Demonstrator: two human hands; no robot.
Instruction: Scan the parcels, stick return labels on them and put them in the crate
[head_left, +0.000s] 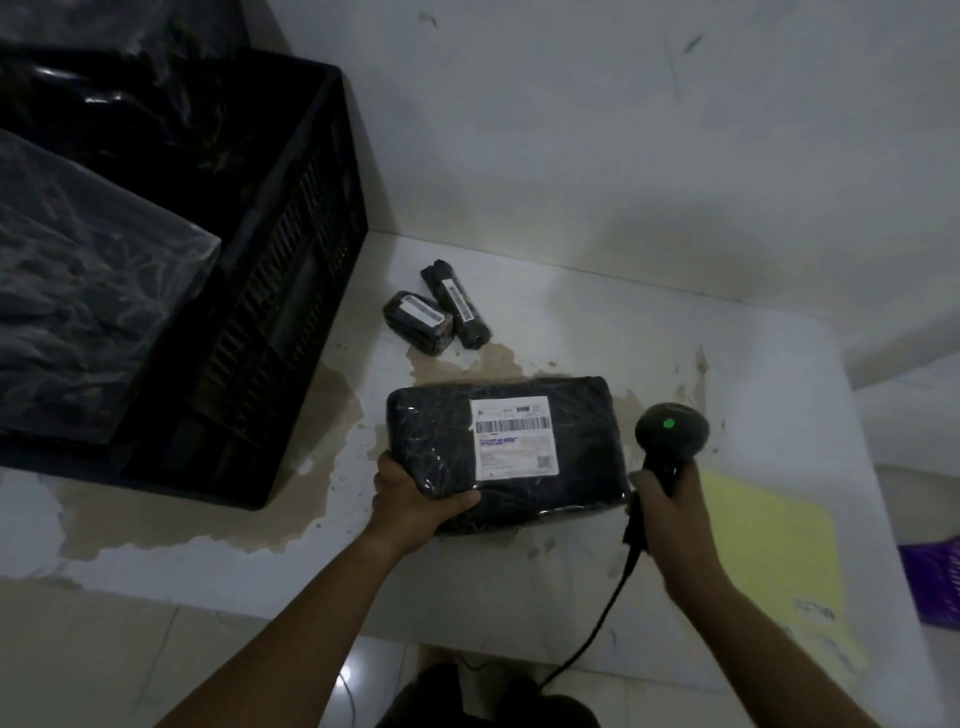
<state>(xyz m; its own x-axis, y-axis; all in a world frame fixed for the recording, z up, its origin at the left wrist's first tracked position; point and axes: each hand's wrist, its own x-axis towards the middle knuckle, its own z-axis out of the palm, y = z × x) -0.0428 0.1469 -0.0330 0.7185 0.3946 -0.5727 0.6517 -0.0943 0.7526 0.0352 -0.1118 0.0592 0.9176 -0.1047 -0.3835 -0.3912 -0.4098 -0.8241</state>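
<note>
A flat black plastic-wrapped parcel with a white shipping label lies on the white table. My left hand grips its near left corner, thumb on top. My right hand holds a black corded barcode scanner just right of the parcel; a green light shows on the scanner's head. Two small black parcels with white barcode strips lie farther back. The black slatted crate stands at the left with large wrapped parcels inside.
A yellow sheet lies on the table to the right of my right hand. A purple item sits at the far right edge. Brown stains mark the tabletop. The wall rises right behind the table.
</note>
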